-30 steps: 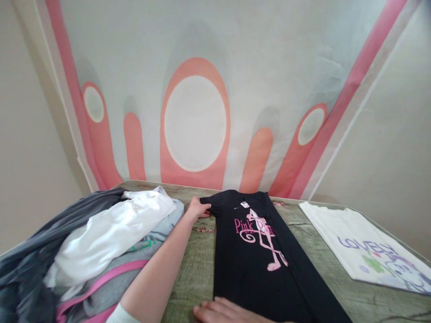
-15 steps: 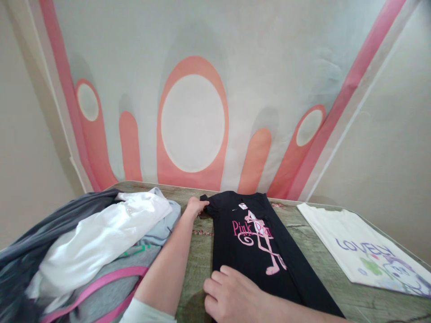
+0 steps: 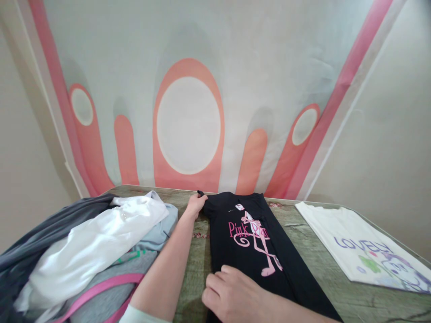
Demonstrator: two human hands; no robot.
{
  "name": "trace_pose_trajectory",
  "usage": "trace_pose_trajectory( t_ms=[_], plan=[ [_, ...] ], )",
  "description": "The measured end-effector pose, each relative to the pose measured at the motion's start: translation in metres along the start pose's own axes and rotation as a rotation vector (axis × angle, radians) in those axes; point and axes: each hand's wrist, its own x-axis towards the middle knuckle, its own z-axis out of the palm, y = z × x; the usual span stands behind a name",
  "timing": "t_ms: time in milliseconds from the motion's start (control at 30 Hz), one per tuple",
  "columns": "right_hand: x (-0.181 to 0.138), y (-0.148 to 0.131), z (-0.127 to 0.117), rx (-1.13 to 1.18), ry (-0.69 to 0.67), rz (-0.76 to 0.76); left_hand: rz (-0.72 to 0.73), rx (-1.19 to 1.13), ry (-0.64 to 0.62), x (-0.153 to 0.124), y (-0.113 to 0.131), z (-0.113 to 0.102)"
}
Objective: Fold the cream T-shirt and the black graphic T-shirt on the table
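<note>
A black T-shirt (image 3: 222,242) with pink lettering and a pink cartoon figure lies on the wood-grain table (image 3: 296,215), its right side folded inward. My left hand (image 3: 196,204) reaches to the far left corner and pinches the shirt's short sleeve. Closer to me, my right hand (image 3: 232,291) rests at the shirt's left edge, its fingers curled and closed on the black cloth; the fingertips are hidden under the hand.
On the left lies a loose heap of clothes, with a white garment (image 3: 97,237), a dark grey one (image 3: 43,229) and a grey one with pink trim (image 3: 114,278). A folded white "LOVELY" T-shirt (image 3: 350,237) lies at the right. A patterned wall (image 3: 286,54) stands behind the table.
My left hand has raised the sleeve slightly, its tip now showing above the fingers. My right hand keeps nearly the same place. The view has shifted a little.
</note>
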Motion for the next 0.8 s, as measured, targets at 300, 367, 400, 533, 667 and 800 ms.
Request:
trace_pose_trajectory(
  t_ms=[300,367,400,533,667,800],
  plan=[
    [-0.022,0.010,-0.016,-0.079,0.035,0.033,0.052,-0.130,0.018,0.005,0.017,0.038],
    [-0.032,0.013,-0.016,-0.095,0.058,0.047,0.068,-0.174,-0.002,0.006,0.023,0.052],
    [-0.038,0.015,-0.016,-0.103,0.071,0.058,0.075,-0.196,-0.024,0.005,0.025,0.060],
    [-0.060,0.020,-0.011,-0.142,0.114,0.105,0.134,-0.258,-0.167,-0.005,0.029,0.090],
    [-0.076,0.020,0.002,-0.173,0.128,0.127,0.268,-0.249,-0.325,-0.012,0.023,0.102],
    [-0.081,0.016,0.013,-0.172,0.119,0.139,0.422,-0.128,-0.334,-0.007,0.013,0.092]
  ],
)
